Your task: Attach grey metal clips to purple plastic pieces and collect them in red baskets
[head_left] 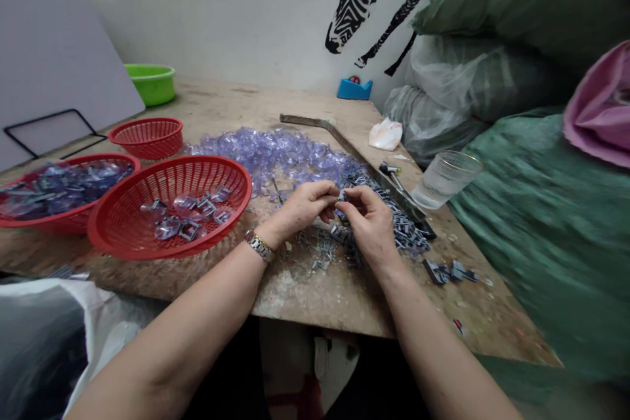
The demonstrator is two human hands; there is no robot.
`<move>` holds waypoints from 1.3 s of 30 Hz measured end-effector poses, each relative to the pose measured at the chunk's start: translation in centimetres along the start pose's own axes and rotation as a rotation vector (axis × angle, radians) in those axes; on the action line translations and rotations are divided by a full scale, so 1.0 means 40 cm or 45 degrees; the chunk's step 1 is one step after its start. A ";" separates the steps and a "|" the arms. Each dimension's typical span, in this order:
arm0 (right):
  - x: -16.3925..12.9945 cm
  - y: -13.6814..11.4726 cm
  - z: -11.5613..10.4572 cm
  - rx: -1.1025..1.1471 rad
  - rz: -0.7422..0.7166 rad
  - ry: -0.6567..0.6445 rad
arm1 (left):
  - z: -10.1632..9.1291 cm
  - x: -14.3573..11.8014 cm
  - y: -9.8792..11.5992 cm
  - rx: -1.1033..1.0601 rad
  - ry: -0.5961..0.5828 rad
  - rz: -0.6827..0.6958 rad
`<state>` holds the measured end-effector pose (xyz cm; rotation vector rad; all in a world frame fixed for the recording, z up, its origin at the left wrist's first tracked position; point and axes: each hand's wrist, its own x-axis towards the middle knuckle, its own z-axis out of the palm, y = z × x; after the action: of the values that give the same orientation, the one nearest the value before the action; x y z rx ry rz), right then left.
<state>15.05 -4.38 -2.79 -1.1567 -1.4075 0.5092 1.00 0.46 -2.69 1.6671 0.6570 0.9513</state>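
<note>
My left hand (311, 202), with a metal watch on its wrist, and my right hand (370, 220) meet over the middle of the table. Between their fingertips they pinch a small grey plastic part (341, 195), mostly covered by the fingers. Beneath and around my hands lie small grey plastic pieces (322, 246). A larger heap of dark grey plastic parts (406, 230) spreads to the right of my right hand. Behind my hands is a pile of clear purple-tinted plastic pieces (280, 154). To the left, a red basket (118, 230) contains several clear pieces joined with grey parts.
A fuller red basket (54, 226), a smaller red basket (147, 138) and a green basin (155, 85) stand left. A bent metal strip (339, 138) borders the piles. A glass of water (443, 180) is near the right edge, beside green sacks (536, 210). A blue tape dispenser (354, 88) sits behind.
</note>
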 end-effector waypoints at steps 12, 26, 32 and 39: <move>0.005 0.017 -0.004 -0.004 0.022 0.072 | 0.024 -0.005 0.015 0.028 -0.010 -0.005; 0.003 0.012 -0.010 -0.383 -0.308 0.130 | 0.019 0.006 -0.010 0.021 0.165 0.038; 0.003 0.013 -0.011 -0.438 -0.404 0.132 | 0.019 0.002 -0.007 0.079 0.151 0.079; 0.002 0.002 -0.014 -0.297 -0.322 0.152 | 0.017 0.003 -0.001 0.096 0.165 0.107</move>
<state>15.61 -4.48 -2.68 -1.1507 -1.5100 0.0972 1.64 0.21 -2.80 1.7216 0.7215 1.1137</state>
